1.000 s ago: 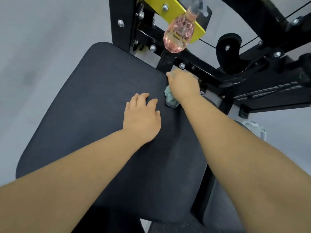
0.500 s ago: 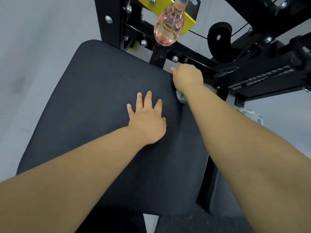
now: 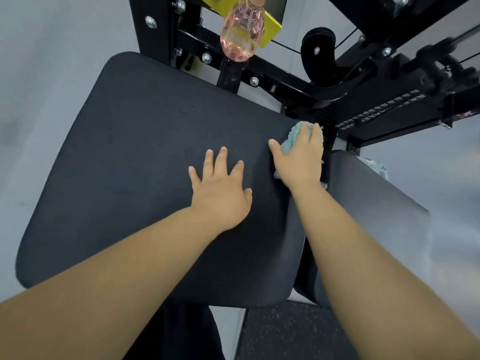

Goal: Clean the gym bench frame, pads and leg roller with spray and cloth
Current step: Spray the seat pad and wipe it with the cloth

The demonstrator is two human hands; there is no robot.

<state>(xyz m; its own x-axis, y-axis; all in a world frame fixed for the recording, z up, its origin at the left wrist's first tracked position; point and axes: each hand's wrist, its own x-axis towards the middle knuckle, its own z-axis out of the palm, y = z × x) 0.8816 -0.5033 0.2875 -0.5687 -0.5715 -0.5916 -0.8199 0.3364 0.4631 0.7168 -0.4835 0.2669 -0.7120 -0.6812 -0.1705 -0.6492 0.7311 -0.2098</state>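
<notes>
Nearest: two bare forearms reaching in from the bottom edge, speckled rubber floor point(image 3: 285, 331) below between them. Left hand point(image 3: 220, 193) lies flat on the big black seat pad point(image 3: 130, 178), fingers straight and spread, gripping nothing, looks like bracing. Right hand point(image 3: 301, 157) sits a bit farther, at the pad's far right corner, fingers curved over a bunched teal cloth point(image 3: 292, 135), thumb stuck out on the pad; cloth touches pad edge. Cloth: soft, light, fluffy, will squash to any shape, best kept balled under the palm. Pad: matte, firm-looking cushion, probably gives a little under pressure, not slippery. A second pad point(image 3: 376, 216) stands just beside on the right, narrow gap between the two. Beyond: black steel frame point(image 3: 298, 87) with bolts, rigid, lots of corners for the cloth to snag on. Farthest: pink spray bottle point(image 3: 241, 35) hanging against a yellow plate point(image 3: 270, 29) above the pad's far edge; clear plastic, light, likely slick if wet, take it at the neck. Bottle head is cut off by the top edge, so can't tell how it hangs. Most of the cloth hidden under the hand. Leg roller not identifiable. White object point(image 3: 376, 167) behind second pad unclear. Right side blurred.
</notes>
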